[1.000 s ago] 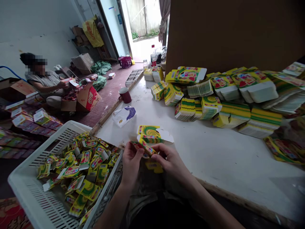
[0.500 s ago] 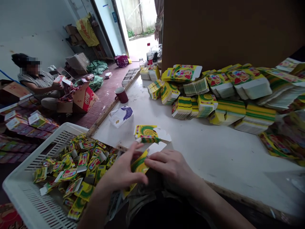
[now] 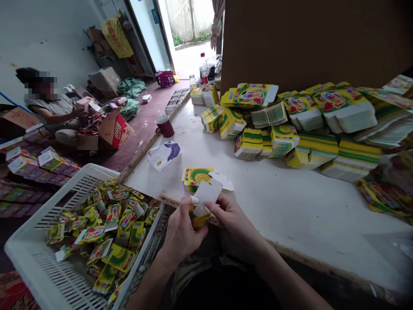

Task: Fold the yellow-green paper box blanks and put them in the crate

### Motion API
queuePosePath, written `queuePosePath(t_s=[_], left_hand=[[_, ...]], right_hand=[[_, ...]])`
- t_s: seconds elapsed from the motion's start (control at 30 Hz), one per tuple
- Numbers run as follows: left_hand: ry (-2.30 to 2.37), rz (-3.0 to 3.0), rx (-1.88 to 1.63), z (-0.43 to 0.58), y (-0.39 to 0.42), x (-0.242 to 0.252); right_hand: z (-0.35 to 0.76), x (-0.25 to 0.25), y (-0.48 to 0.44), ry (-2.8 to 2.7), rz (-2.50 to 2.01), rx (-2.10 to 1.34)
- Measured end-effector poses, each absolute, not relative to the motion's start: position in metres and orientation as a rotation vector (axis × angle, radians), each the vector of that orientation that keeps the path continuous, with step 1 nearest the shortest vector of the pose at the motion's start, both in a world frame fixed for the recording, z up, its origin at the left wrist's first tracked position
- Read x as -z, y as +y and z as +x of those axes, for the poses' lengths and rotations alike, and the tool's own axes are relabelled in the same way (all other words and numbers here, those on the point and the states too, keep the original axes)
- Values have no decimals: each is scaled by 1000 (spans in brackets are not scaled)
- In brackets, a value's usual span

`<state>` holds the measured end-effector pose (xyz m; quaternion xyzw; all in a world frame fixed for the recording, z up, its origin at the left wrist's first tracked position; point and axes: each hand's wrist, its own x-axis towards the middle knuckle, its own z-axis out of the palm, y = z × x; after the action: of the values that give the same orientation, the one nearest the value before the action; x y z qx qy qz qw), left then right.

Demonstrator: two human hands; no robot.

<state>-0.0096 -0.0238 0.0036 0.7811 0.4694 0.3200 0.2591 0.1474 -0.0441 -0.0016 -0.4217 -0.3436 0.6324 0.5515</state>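
Observation:
Both hands hold one small yellow and green carton [image 3: 202, 206] at the near edge of the white table [image 3: 290, 206]. Its white flap stands up between my thumbs. My left hand [image 3: 182, 232] grips the carton's lower left side with fingers curled. My right hand [image 3: 230, 215] pinches the right side of the flap. Just beyond the hands, a short stack of flat carton blanks [image 3: 197, 177] lies on the table. To the left, a white slotted crate [image 3: 54, 267] holds several folded cartons [image 3: 109, 224].
Tall piles of flat yellow blanks [image 3: 309, 125] line the table's back under a brown board [image 3: 316, 38]. A white and purple pack [image 3: 164, 156] and a dark red mug [image 3: 164, 125] sit at the left. Another person [image 3: 53, 112] sits on the floor among boxes.
The hands lowered over a carton near my lap, then rose back to the table edge. The carton now shows its white flap upright.

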Motion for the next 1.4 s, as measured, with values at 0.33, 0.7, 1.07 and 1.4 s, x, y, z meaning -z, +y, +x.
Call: queuePosePath(t_s=[0.33, 0.7, 1.07, 1.4], left_hand=[[1120, 1851, -632, -7, -20, -2], [1259, 2041, -719, -27, -22, 2], [1278, 2167, -569, -30, -18, 10], [1132, 2177, -554, -41, -9, -31]], right_hand=[[156, 8, -59, -1661, -1099, -940], [164, 7, -56, -1765, -1084, -874], [158, 6, -52, -1902, -1154, -974], [186, -16, -45, -1874, -966, -1259]])
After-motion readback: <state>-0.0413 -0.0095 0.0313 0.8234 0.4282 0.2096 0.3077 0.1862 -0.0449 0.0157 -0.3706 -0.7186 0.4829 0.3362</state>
